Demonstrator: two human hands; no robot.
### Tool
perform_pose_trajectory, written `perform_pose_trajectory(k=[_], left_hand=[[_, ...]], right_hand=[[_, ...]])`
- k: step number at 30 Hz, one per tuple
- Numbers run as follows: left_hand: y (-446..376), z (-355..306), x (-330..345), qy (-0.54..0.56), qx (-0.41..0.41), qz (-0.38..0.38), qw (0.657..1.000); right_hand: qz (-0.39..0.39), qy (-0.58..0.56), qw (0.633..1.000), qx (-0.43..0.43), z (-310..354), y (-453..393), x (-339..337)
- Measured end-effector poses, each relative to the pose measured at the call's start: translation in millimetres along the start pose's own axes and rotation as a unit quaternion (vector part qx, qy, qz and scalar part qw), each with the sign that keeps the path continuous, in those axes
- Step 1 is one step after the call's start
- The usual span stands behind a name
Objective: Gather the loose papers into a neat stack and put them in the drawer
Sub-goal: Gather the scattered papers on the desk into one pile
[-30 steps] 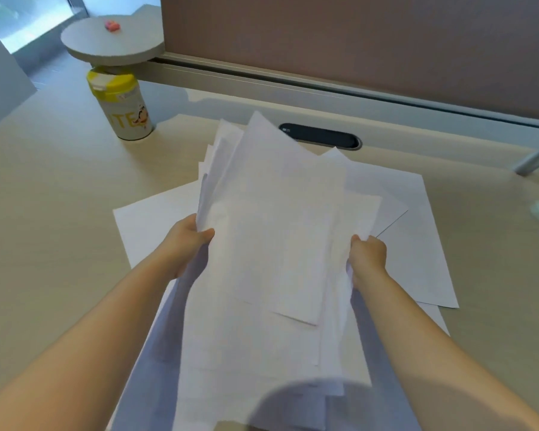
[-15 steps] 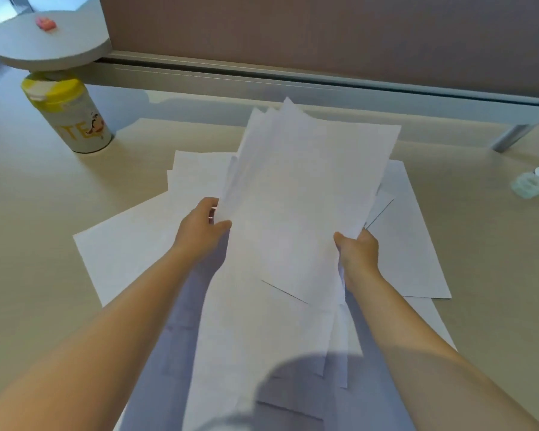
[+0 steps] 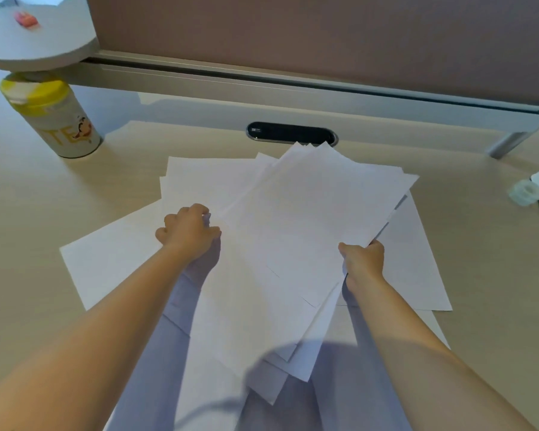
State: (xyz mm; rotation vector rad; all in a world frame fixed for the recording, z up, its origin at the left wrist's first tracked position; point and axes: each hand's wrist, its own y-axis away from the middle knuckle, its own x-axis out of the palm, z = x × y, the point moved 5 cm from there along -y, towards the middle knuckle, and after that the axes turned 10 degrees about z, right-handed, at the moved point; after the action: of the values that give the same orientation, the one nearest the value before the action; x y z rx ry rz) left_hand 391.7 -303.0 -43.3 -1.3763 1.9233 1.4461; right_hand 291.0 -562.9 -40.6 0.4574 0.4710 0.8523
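Right hand [image 3: 363, 262] closed on the uneven bundle [image 3: 308, 231], raised near the tin's [image 3: 56, 119] right to collect more. Left hand [image 3: 189, 233] curled, pinching loose sheets [image 3: 112, 259] on the desk [image 3: 28, 213]. No drawer visible.

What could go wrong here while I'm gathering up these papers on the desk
The bundle is fanned out and pinched only by your right hand at one edge, so sheets may slide out. Your left hand is closing on a sheet on the desk and could crease it. Several loose sheets lie partly under the bundle, so one might get left behind.
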Motion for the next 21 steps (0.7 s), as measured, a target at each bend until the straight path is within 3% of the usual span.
perform_pose_trajectory(k=[5, 10, 21], left_hand=[[20, 46, -11, 0.051, -0.110, -0.032, 0.992], [31, 82, -11, 0.079, -0.128, -0.024, 0.988], [54, 99, 1, -0.038, -0.153, 0.106, 0.982]], right_hand=[[0.010, 0.059, 0.998, 0.001, 6, 6, 3], [0.039, 0.071, 0.996, -0.036, 12, 21, 5], [0.049, 0.061, 0.996, -0.050, 6, 26, 7]])
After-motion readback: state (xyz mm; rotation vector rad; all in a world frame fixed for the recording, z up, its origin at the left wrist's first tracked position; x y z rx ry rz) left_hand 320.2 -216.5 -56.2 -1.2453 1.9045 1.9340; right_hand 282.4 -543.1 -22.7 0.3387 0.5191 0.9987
